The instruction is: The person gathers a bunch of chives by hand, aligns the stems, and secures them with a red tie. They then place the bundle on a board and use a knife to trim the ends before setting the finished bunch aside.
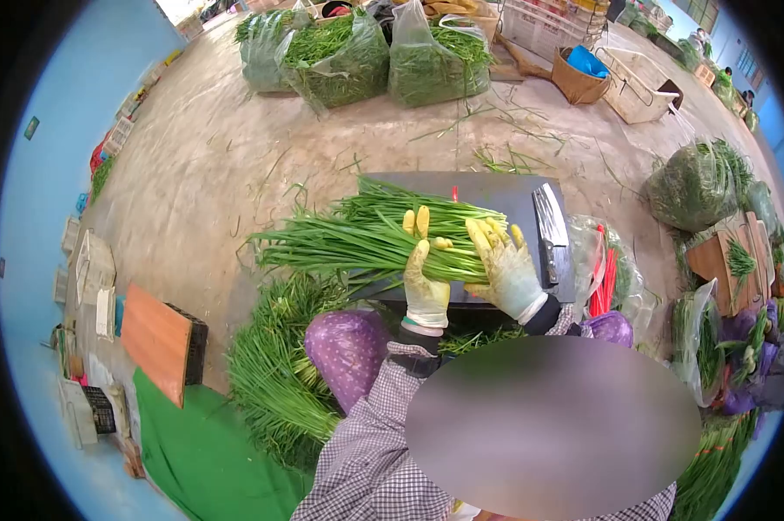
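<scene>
A bunch of long green garlic chives [340, 243] lies across the dark board [479, 184], its pale stem ends to the right. My left hand [426, 291], in a white glove with yellow fingers, wraps around the stems: the thumb is on the near side and fingertips show beyond them. At the stem ends, my right hand [509, 269] wears a matching glove; its fingers are spread and touch the ends. A broad-bladed knife [549, 226] rests at the board's right edge. Red strips [604, 273] hang beside the board on the right.
Loose chives [279, 373] are heaped left of my knees. Bags of greens [335, 61] stand ahead, with a wicker basket [578, 80] and a white crate [631, 87]. Another full bag [696, 187] is at right. An orange board [155, 343] and green cloth [201, 443] lie left.
</scene>
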{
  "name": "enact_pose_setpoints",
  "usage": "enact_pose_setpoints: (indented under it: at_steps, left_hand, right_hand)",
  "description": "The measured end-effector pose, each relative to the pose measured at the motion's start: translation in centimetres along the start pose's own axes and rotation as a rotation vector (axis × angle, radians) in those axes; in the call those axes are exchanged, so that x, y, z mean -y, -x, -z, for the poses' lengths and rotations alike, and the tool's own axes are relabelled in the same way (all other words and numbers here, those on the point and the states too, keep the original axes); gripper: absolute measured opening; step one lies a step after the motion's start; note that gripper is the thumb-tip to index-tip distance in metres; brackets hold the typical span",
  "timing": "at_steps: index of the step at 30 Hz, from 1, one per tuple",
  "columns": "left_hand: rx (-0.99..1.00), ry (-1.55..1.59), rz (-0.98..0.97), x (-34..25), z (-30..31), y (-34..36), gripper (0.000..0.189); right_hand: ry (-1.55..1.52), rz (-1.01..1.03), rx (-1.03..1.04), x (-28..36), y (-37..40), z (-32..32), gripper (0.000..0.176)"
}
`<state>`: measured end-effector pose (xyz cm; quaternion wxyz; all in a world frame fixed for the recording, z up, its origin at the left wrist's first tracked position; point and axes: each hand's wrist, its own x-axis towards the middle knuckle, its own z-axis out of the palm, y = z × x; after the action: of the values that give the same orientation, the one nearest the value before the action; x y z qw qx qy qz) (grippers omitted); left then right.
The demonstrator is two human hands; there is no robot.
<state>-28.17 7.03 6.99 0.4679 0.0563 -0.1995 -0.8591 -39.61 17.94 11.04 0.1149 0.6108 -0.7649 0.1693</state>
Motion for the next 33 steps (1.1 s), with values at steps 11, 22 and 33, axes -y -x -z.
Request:
enact_pose_setpoints:
  at_steps: [11, 22, 33]
  left_hand:
    - [-0.222, 0.027, -0.217, -7.3, 2.8, -8.1, 0.044]
    - [-0.698, -1.225, -0.723, -8.5, 11.0, -13.0, 0.078]
    - [0.670, -2.398, -0.027, 5.6, 9.3, -10.7, 0.114]
  right_hand:
    - [0.089, 0.090, 0.108, -7.7, -6.2, -1.5, 0.011]
    - [0.195, 0.013, 0.493, -12.0, -7.5, -15.4, 0.018]
    - [0.161, -0.004, 0.468, -14.0, -9.3, -7.3, 0.072]
